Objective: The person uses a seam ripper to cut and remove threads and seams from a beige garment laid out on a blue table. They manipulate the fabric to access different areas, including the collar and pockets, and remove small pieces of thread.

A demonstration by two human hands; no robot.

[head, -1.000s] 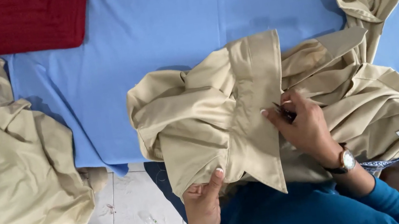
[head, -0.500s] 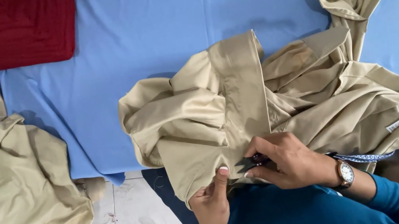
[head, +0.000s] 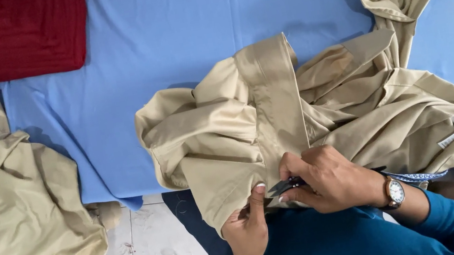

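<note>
While the left hand [head: 248, 228] pinches the beige garment's [head: 275, 119] hem, the right hand [head: 325, 179] grips what look like small snips [head: 283, 186].

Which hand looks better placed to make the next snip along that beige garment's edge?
Probably the right hand: it grips the small thread snips with the tips at the beige garment hem. The left hand only pinches the fabric edge, holding it in place.

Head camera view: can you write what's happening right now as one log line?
left hand: pinching hem of beige garment | right hand: holding small thread snips at hem | surface: blue table
</note>
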